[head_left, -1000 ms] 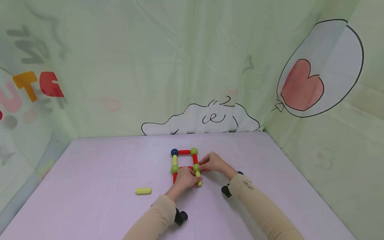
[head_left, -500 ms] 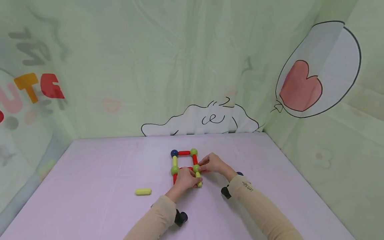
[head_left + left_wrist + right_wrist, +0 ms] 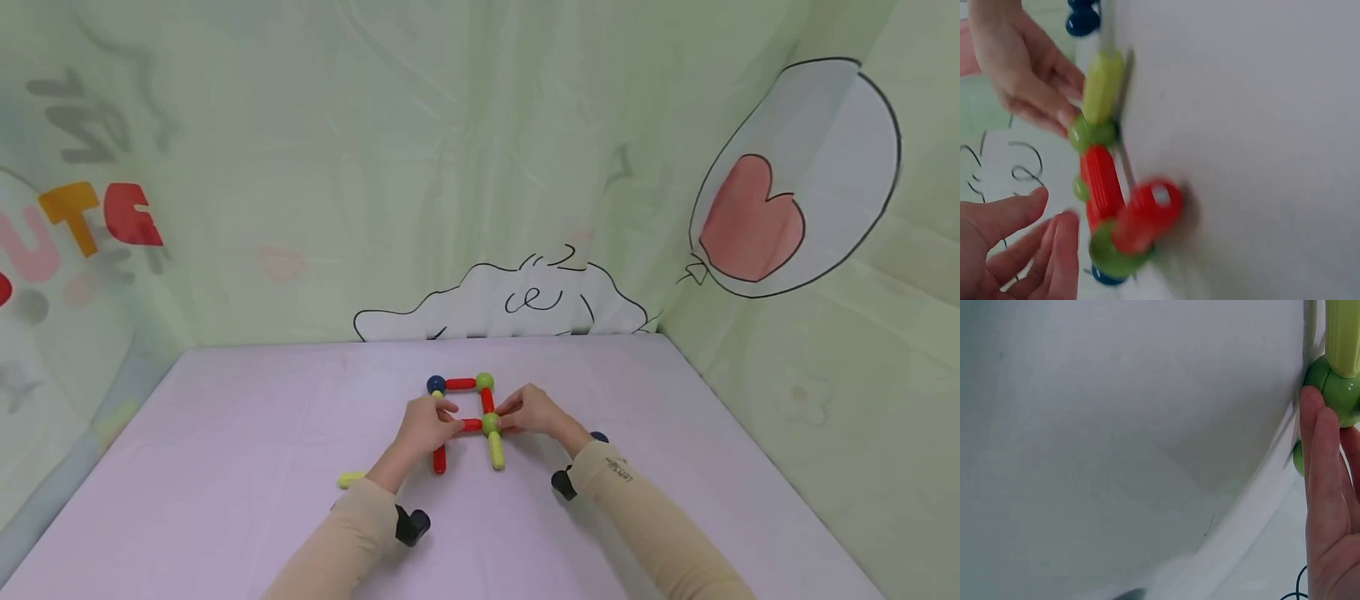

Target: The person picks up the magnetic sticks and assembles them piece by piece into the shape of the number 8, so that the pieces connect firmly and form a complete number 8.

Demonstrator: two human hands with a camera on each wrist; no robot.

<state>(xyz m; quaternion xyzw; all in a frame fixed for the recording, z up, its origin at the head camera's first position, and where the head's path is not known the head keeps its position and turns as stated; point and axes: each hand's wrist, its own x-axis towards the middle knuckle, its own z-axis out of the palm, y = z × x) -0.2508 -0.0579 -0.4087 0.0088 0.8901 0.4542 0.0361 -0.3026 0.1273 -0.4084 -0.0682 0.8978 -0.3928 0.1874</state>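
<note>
Both hands [image 3: 480, 417] at the ball-and-rod frame [image 3: 461, 414] mid-worktop [image 3: 225, 500]: right hand [image 3: 528, 410] pinching green ball [image 3: 491, 423], left hand [image 3: 426, 423] loose-fingered, touching left side. Yellow rod [image 3: 496, 451] pointing nearward from that ball; spare yellow rod [image 3: 347, 479] lying crosswise, left, nearer left hand.

Beige long sleeves [image 3: 660, 533], black wrist-worn cameras [image 3: 411, 525].
</note>
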